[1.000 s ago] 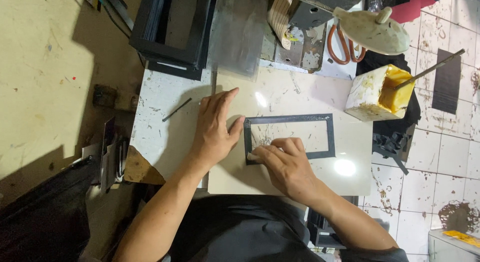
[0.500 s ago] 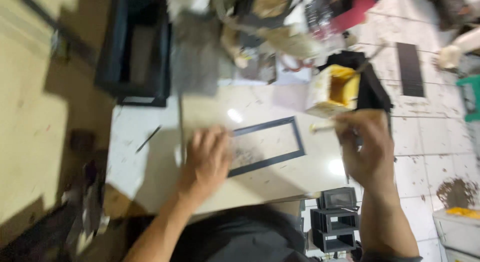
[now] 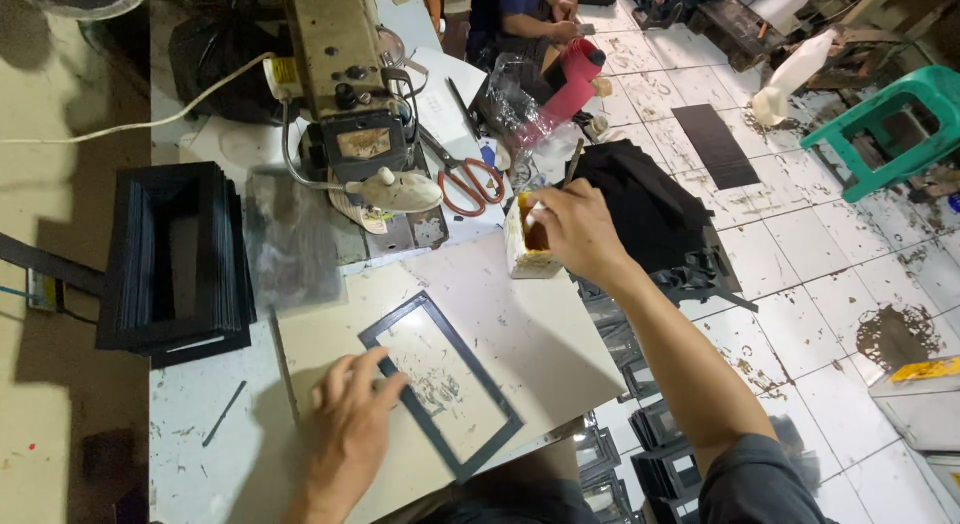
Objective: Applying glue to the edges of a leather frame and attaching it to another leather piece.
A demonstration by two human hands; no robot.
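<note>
**Two hands at the board: one on the frame, one at the glue tub**

On the pale board (image 3: pixel 500 334), the left hand (image 3: pixel 350 429) lies flat with its fingers spread, palm down, gripping nothing; its fingertips press the near-left corner of the dark frame (image 3: pixel 440 384). That frame is a thin black rectangle lying slantwise on the board, with a clear panel inside it (smeared with scuffs near the middle).

Beyond the frame, at the board's far right corner, the right hand (image 3: pixel 575 229) is curled over a small cream tub (image 3: pixel 525 249) with yellow stuff inside. Its fingers are closed around a thin stick (image 3: pixel 572 164) that pokes up past the knuckles; whether the stick's lower end sits in the tub cannot be told, since the hand covers it.

Left of the board, a stack of black frames (image 3: pixel 175 259) stands on the table's spattered top (image 3: pixel 200 414), and a crumpled clear plastic sheet (image 3: pixel 290 244) lies between that stack and the board. Past the board's far edge stands a sewing machine (image 3: pixel 350 94), with red-handled scissors (image 3: pixel 470 179) just to its right. To the right of the board a heap of black cloth (image 3: pixel 640 204) hangs over the table's side, and well beyond it a green stool (image 3: pixel 890 124) stands on the tiled floor (image 3: pixel 820 274).
</note>
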